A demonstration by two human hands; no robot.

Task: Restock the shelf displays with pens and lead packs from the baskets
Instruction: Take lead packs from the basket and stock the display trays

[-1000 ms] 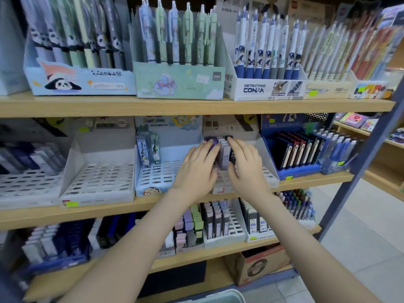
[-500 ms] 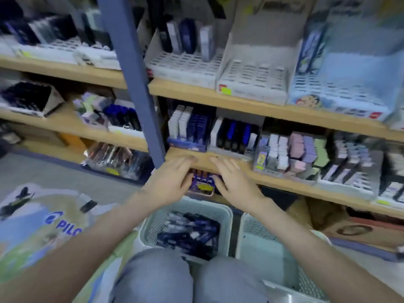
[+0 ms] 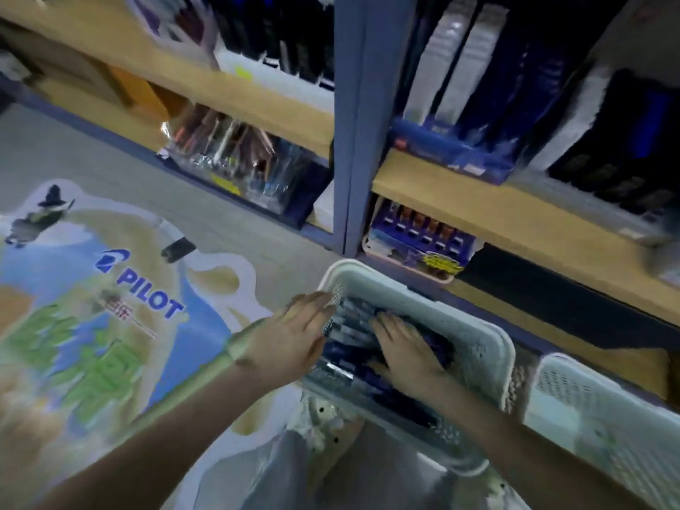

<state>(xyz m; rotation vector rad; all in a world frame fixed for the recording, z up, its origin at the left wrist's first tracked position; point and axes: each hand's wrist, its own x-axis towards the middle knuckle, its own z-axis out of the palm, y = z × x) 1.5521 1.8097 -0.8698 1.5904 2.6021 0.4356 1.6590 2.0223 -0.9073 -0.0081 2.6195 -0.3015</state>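
A pale plastic basket stands on the floor in front of the shelf unit, holding several dark blue lead packs. My right hand lies inside the basket on top of the packs, fingers spread; blur hides whether it holds any. My left hand is at the basket's left rim with straight fingers, holding nothing. Above, the wooden shelf carries blue and white pack displays.
A second pale basket stands to the right. A blue metal upright divides the shelf unit. A tray of blue boxes sits under the lowest shelf. A Pilot floor sticker covers the floor on the left. My knees are at the bottom.
My view dropped from the middle shelf to the floor. Both hands left the shelf display and came down; the right hand went into the basket, the left reached its rim.
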